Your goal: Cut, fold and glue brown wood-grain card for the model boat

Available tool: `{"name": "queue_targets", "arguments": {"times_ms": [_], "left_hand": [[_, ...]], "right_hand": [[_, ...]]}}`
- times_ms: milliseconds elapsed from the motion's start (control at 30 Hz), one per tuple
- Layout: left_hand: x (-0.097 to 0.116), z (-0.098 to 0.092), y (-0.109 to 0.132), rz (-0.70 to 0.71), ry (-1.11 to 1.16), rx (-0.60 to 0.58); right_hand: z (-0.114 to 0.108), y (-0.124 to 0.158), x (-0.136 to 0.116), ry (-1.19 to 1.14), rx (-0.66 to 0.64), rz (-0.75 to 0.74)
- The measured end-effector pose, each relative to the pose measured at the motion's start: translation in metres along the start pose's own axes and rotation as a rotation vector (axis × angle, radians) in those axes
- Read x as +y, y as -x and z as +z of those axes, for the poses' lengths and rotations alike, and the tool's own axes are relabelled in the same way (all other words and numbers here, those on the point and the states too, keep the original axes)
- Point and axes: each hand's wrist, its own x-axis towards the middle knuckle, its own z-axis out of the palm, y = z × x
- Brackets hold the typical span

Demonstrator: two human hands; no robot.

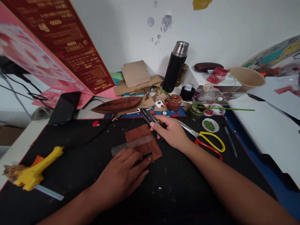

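My right hand (172, 131) is closed around a dark utility knife (150, 120), its tip pointing up and left above the mat. Beneath it lies a rectangular piece of brown-painted cardboard (154, 150) with a clear ruler (138, 142) slanting across it. My left hand (124, 175) rests at the near edge of the ruler, its fingers stretched flat over the cardboard. By the fingertips is a small black strip or slot (147, 154); I cannot tell which. Scissors (197, 134) with yellow and red handles lie right of my right hand.
A yellow glue gun (39, 172) lies on the black mat (89, 168) at left. Behind are a phone (64, 107), a brown boat-shaped piece (117, 105), cardboard scraps (136, 73), a thermos (175, 67) and paint jars (197, 111). A pen (230, 140) lies at right.
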Motion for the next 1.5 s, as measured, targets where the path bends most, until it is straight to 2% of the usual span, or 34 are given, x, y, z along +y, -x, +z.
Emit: {"name": "queue_targets", "arguments": {"times_ms": [800, 1067, 1500], "left_hand": [[0.0031, -0.0039, -0.0039, 0.036, -0.021, -0.056], [0.0016, -0.0019, -0.0014, 0.028, -0.007, 0.006], [-0.0001, -0.0001, -0.0008, 0.014, -0.01, 0.033]], "right_hand": [[0.0013, 0.0001, 0.0081, 0.042, -0.003, 0.014], [0.0007, -0.0002, 0.007, 0.058, -0.011, -0.028], [0.0005, -0.0002, 0.0046, 0.09, -0.025, -0.036]]}}
